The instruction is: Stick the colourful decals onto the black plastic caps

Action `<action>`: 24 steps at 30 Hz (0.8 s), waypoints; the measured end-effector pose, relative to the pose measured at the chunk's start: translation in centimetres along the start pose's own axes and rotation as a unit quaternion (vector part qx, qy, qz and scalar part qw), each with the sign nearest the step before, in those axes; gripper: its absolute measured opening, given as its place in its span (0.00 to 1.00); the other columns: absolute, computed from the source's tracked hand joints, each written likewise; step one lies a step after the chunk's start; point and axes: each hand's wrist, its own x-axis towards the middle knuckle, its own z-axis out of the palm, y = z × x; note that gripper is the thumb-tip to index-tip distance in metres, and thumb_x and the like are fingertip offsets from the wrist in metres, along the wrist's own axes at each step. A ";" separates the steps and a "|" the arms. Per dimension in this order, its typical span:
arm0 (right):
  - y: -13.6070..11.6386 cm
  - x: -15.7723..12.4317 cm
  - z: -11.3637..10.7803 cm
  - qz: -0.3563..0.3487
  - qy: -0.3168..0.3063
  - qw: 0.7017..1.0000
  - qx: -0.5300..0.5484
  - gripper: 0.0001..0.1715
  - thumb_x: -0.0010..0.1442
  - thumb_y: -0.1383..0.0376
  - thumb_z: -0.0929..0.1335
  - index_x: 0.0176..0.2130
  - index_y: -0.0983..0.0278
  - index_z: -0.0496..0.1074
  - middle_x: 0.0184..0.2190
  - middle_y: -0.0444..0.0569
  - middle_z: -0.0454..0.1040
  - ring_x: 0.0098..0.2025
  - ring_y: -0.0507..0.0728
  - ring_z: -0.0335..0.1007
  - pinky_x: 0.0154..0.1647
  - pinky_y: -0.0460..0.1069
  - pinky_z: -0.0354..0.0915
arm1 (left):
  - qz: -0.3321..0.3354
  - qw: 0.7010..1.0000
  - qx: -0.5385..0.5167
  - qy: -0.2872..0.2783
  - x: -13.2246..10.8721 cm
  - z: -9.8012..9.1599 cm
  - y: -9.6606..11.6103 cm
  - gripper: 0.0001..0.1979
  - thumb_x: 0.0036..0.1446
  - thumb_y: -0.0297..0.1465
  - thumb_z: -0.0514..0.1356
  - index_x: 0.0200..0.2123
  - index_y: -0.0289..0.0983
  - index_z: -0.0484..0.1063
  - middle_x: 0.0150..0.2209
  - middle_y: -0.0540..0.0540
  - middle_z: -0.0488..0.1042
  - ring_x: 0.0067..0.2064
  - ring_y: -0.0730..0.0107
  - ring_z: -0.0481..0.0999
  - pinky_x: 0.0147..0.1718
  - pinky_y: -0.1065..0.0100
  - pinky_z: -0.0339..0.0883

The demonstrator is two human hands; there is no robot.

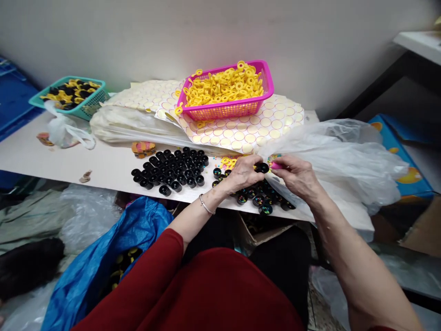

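My left hand (pixel 243 174) pinches a small round black cup (pixel 263 168), its opening turned toward me. Close beside it on the right, my right hand (pixel 296 174) is closed on a small pink scoop-like piece (pixel 275 165) with multicoloured beads (pixel 274 158) at it; its full shape is hidden by the fingers. Below the hands, several black cups (pixel 259 200) with coloured beads in them stand on the table. Left of these, black cups (pixel 176 185) stand in a dense group. Yellow ring pieces (pixel 228 162) and loose beads lie just behind my left hand.
A pink basket (pixel 220 111) heaped with yellow ring pieces rests on sticker sheets (pixel 248 135) at the back. A teal basket (pixel 91 106) is at the far left. Clear plastic bags (pixel 344 156) spread over the right side. A blue bag (pixel 86 271) hangs below the table's front edge.
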 end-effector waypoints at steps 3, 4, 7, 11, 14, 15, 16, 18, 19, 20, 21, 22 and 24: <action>-0.5 -0.4 -1.2 -0.074 -0.036 0.981 -0.173 0.12 0.61 0.64 0.64 0.35 0.61 0.78 0.36 0.51 0.77 0.39 0.58 0.72 0.39 0.51 0.65 | 0.028 0.999 0.009 -0.021 0.5 1.3 0.3 0.11 0.45 0.30 0.60 0.34 0.35 0.74 0.32 0.48 0.75 0.37 0.65 0.72 0.38 0.67 0.65; -0.9 -0.5 -1.5 -0.093 -0.047 0.968 -0.229 0.14 0.62 0.66 0.62 0.36 0.62 0.78 0.37 0.52 0.77 0.39 0.58 0.71 0.37 0.50 0.63 | 0.035 0.999 0.006 -0.024 0.6 1.7 0.4 0.11 0.45 0.30 0.60 0.35 0.35 0.75 0.32 0.48 0.76 0.37 0.65 0.72 0.38 0.67 0.65; -2.0 -1.0 -2.1 -0.146 -0.078 0.913 -0.372 0.17 0.59 0.73 0.61 0.38 0.63 0.78 0.37 0.55 0.76 0.41 0.61 0.69 0.33 0.51 0.58 | 0.036 0.999 -0.002 -0.030 1.0 2.8 0.6 0.12 0.44 0.29 0.59 0.35 0.34 0.76 0.32 0.48 0.76 0.36 0.65 0.73 0.38 0.66 0.66; -2.5 -1.3 -2.6 -0.185 -0.055 0.881 -0.432 0.17 0.56 0.75 0.63 0.39 0.64 0.78 0.35 0.57 0.76 0.40 0.62 0.67 0.34 0.52 0.57 | 0.017 0.999 -0.017 -0.024 1.3 3.6 0.6 0.12 0.43 0.28 0.60 0.35 0.34 0.77 0.32 0.48 0.76 0.36 0.64 0.73 0.39 0.65 0.67; -1.5 -1.4 -2.8 -0.143 0.013 0.931 -0.335 0.14 0.59 0.70 0.63 0.36 0.63 0.78 0.36 0.55 0.76 0.40 0.61 0.68 0.36 0.52 0.62 | -0.006 0.999 -0.045 -0.021 1.3 3.5 0.6 0.13 0.44 0.28 0.62 0.36 0.35 0.77 0.32 0.49 0.78 0.38 0.64 0.74 0.40 0.65 0.68; -1.1 -1.4 -2.8 -0.117 0.034 0.954 -0.273 0.13 0.60 0.68 0.64 0.35 0.62 0.78 0.36 0.54 0.77 0.40 0.60 0.69 0.38 0.52 0.64 | -0.016 0.998 -0.054 -0.018 1.2 3.4 0.6 0.13 0.44 0.29 0.63 0.36 0.35 0.78 0.33 0.49 0.78 0.38 0.64 0.75 0.41 0.65 0.68; -0.5 -1.4 -2.8 -0.085 0.054 0.974 -0.202 0.11 0.60 0.64 0.65 0.35 0.61 0.78 0.36 0.52 0.77 0.39 0.59 0.70 0.39 0.53 0.66 | -0.025 0.998 -0.061 -0.013 1.0 3.2 0.6 0.13 0.44 0.29 0.64 0.37 0.35 0.78 0.34 0.49 0.79 0.38 0.64 0.75 0.41 0.65 0.68; 0.7 -1.6 -2.6 -0.002 0.093 0.994 -0.052 0.09 0.56 0.59 0.70 0.35 0.60 0.78 0.35 0.49 0.77 0.37 0.58 0.72 0.42 0.54 0.69 | -0.034 0.997 -0.065 0.005 0.4 2.5 0.8 0.13 0.44 0.29 0.66 0.37 0.35 0.78 0.35 0.48 0.79 0.39 0.64 0.75 0.42 0.65 0.69; 1.5 -1.8 -2.5 0.046 0.118 0.992 0.014 0.10 0.52 0.58 0.72 0.34 0.60 0.78 0.34 0.47 0.77 0.36 0.58 0.72 0.43 0.54 0.70 | -0.031 0.998 -0.061 0.017 -0.2 2.1 0.8 0.13 0.44 0.30 0.66 0.37 0.36 0.78 0.36 0.48 0.80 0.40 0.64 0.76 0.43 0.65 0.69; 2.2 -1.9 -2.4 0.094 0.148 0.982 0.067 0.12 0.47 0.58 0.74 0.33 0.60 0.78 0.33 0.47 0.77 0.35 0.57 0.72 0.44 0.55 0.71 | -0.024 0.998 -0.053 0.031 -1.1 1.5 0.8 0.12 0.45 0.31 0.67 0.36 0.36 0.78 0.36 0.48 0.80 0.40 0.64 0.76 0.44 0.64 0.69; 3.1 -2.1 -2.3 0.136 0.180 0.969 0.104 0.14 0.43 0.58 0.75 0.32 0.61 0.78 0.32 0.47 0.77 0.34 0.57 0.72 0.44 0.55 0.71 | -0.017 0.998 -0.042 0.049 -2.2 0.9 0.8 0.12 0.45 0.31 0.68 0.36 0.37 0.78 0.36 0.48 0.80 0.40 0.65 0.76 0.44 0.64 0.69; 4.0 -2.3 -2.2 0.171 0.208 0.955 0.125 0.15 0.39 0.59 0.75 0.31 0.62 0.77 0.31 0.47 0.77 0.33 0.57 0.72 0.43 0.56 0.71 | -0.012 0.997 -0.030 0.072 -3.5 0.2 0.7 0.12 0.46 0.32 0.68 0.36 0.37 0.78 0.36 0.47 0.79 0.40 0.65 0.76 0.44 0.63 0.69; 5.8 -2.9 -1.9 0.223 0.243 0.936 0.126 0.16 0.35 0.61 0.75 0.29 0.62 0.76 0.28 0.47 0.75 0.30 0.56 0.69 0.37 0.55 0.69 | -0.017 0.991 -0.009 0.134 -6.8 -1.2 0.1 0.13 0.46 0.34 0.69 0.37 0.37 0.78 0.36 0.46 0.79 0.39 0.66 0.75 0.42 0.64 0.70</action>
